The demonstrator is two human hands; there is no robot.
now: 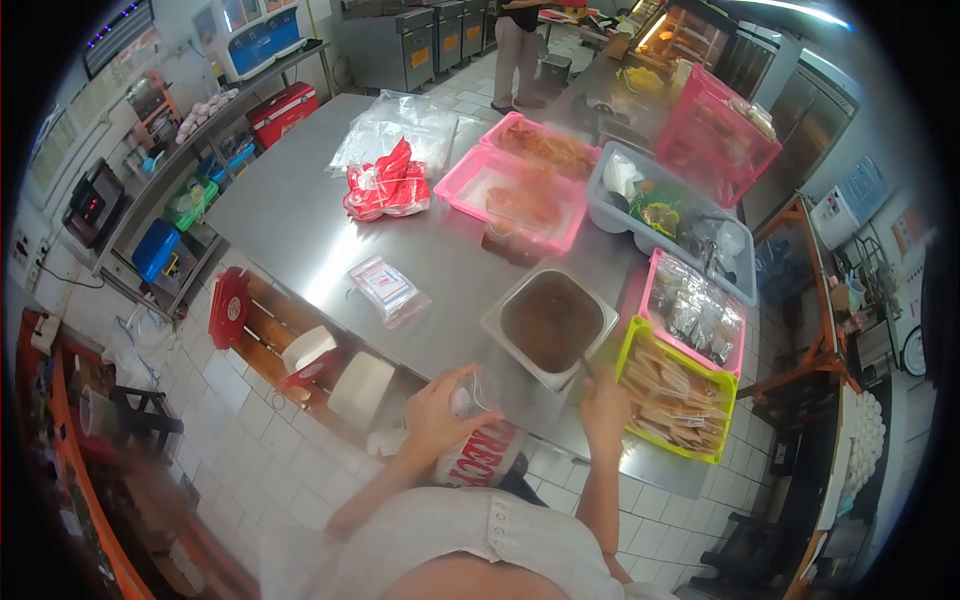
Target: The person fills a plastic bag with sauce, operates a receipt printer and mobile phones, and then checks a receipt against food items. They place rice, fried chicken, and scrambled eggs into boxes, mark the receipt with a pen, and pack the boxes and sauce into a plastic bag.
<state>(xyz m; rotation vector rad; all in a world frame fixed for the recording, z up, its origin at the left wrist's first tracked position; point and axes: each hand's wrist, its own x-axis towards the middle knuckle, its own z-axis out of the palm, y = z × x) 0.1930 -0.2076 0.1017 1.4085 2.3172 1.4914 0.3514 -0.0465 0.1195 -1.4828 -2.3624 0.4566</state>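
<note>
My left hand (437,410) is closed around a small clear plastic bag (482,391), its round mouth facing up near the table's front edge. A deep square steel container (497,318) with brown liquid (553,325) stands just ahead. At its near right corner my right hand (606,408) grips the thin handle of a utensil (587,368), whose far end I cannot make out. A flat pack of clear plastic bags (388,290) lies left of the container. Beside my right hand is a yellow-green basket (722,452) full of flat brown pieces.
On the steel table (285,215) are a red-and-white plastic bundle (388,185), pink trays (462,172) with orange-brown food, a grey-blue tub (598,205) and a pink basket (652,312) of wrapped packs. A person (516,55) stands beyond. Red-and-white stools (300,355) sit at the left edge.
</note>
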